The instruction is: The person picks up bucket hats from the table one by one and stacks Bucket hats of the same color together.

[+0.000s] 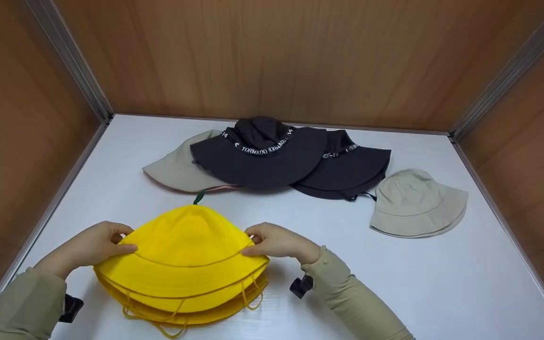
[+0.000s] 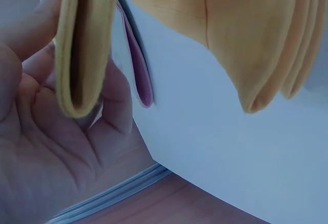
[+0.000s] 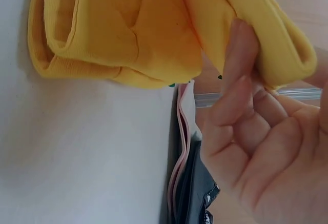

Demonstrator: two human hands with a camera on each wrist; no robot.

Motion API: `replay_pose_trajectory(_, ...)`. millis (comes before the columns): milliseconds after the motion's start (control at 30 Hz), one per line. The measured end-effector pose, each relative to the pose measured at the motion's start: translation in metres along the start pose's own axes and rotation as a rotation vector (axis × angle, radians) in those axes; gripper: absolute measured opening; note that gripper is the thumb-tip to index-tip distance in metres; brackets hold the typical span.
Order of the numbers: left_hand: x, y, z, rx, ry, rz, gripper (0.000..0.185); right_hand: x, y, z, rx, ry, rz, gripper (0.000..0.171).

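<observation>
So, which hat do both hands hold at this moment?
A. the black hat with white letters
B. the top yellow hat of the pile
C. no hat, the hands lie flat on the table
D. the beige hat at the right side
B: the left hand and the right hand each pinch the brim of the top yellow hat; the black and beige hats lie untouched farther back.

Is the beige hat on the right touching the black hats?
No, in the head view the beige hat lies apart from the black hats, with bare white table between them.
</observation>
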State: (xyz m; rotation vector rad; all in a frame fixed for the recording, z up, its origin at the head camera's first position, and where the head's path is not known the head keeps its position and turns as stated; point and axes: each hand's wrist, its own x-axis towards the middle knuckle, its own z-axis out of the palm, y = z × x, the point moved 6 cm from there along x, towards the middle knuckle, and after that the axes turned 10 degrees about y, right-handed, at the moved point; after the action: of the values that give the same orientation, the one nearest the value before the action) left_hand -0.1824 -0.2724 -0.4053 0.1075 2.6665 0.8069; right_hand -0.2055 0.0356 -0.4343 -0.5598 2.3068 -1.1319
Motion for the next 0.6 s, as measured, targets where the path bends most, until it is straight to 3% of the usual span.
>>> replay_pose_trajectory(433,0.009,-0.02,0.016,0.084,0.008,0.0,0.046,0.011,0.008,0.018,-0.122,-0.007,0.056,0.023)
replay_pose_trajectory(600,0.009,-0.021,0.019,0.091,0.019,-0.004,0.047,0.009,0.008,0.02,-0.116,-0.027,0.03,0.018)
